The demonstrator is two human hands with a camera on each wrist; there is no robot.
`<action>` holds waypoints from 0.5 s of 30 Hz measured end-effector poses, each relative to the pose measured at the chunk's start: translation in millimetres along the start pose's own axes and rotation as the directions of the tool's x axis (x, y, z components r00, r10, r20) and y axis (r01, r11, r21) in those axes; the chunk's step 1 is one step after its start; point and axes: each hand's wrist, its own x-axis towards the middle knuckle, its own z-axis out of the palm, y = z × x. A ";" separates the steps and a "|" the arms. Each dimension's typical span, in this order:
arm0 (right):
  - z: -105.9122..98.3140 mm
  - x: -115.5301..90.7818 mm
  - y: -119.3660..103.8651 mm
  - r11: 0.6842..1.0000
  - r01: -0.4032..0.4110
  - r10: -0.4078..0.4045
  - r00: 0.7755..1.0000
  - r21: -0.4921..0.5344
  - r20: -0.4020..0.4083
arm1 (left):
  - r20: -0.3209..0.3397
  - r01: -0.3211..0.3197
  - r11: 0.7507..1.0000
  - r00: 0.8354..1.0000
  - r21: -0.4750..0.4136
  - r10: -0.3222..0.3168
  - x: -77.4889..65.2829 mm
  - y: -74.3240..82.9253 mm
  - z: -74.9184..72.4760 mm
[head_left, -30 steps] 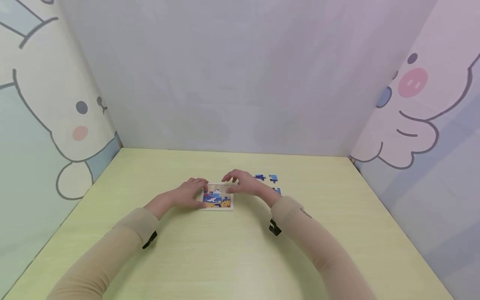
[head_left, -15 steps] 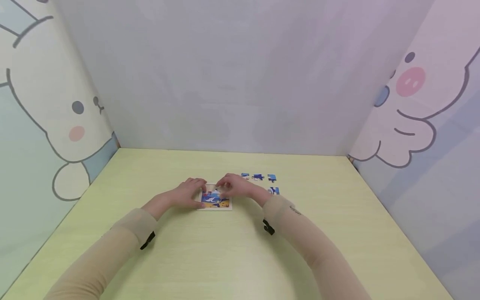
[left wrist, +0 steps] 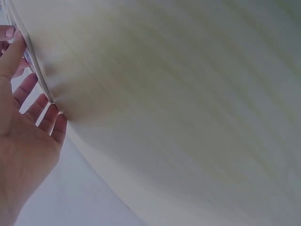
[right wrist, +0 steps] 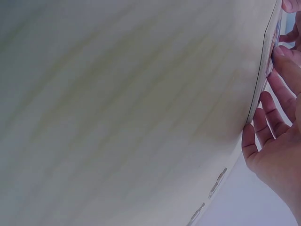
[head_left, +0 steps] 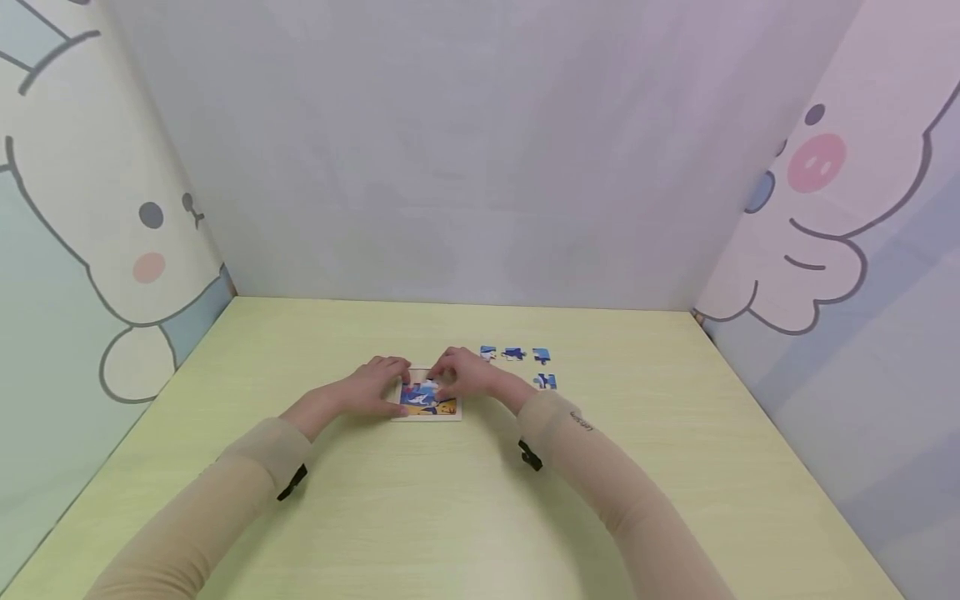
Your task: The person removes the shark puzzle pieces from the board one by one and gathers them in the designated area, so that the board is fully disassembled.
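Observation:
A small jigsaw board (head_left: 427, 419) with a pale rim lies on the table, partly filled with a blue and yellow picture. My left hand (head_left: 372, 387) holds its left side, thumb at the near edge and fingers at the far edge. Over the board's upper right part, my right hand (head_left: 468, 373) has thumb and forefinger drawn together, pinching a puzzle piece mostly hidden by the fingers. In the left wrist view the left hand's fingertips (left wrist: 51, 109) meet the board's edge. The right wrist view shows the right hand (right wrist: 277, 122) along the board's opposite side.
Several loose puzzle pieces lie right of the board, among them a blue one (head_left: 542, 356), a dark blue one (head_left: 513, 354) and a nearer one (head_left: 546, 382). A pale wall (head_left: 465, 167) stands behind the table (head_left: 450, 517), with cartoon-printed side walls.
My right hand has moved left and closed its thumb and forefinger over the board, uncovering a loose piece behind it. The left hand keeps its hold. The view has shifted slightly.

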 end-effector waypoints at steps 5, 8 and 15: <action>-0.7 -0.9 -2.1 1.000 -0.005 0.005 1.000 0.013 -0.004 | 0.005 0.006 1.000 1.000 -0.011 -0.006 -0.9 2.4 -1.9; -2.2 -1.3 -3.1 1.000 0.005 -0.005 1.000 0.021 -0.008 | 0.002 0.002 1.000 1.000 -0.006 -0.002 -0.7 2.5 -2.2; -5.1 0.3 -3.7 0.996 0.021 -0.018 0.999 0.090 -0.033 | -0.004 -0.001 1.000 1.000 0.001 0.001 1.0 -0.4 -0.7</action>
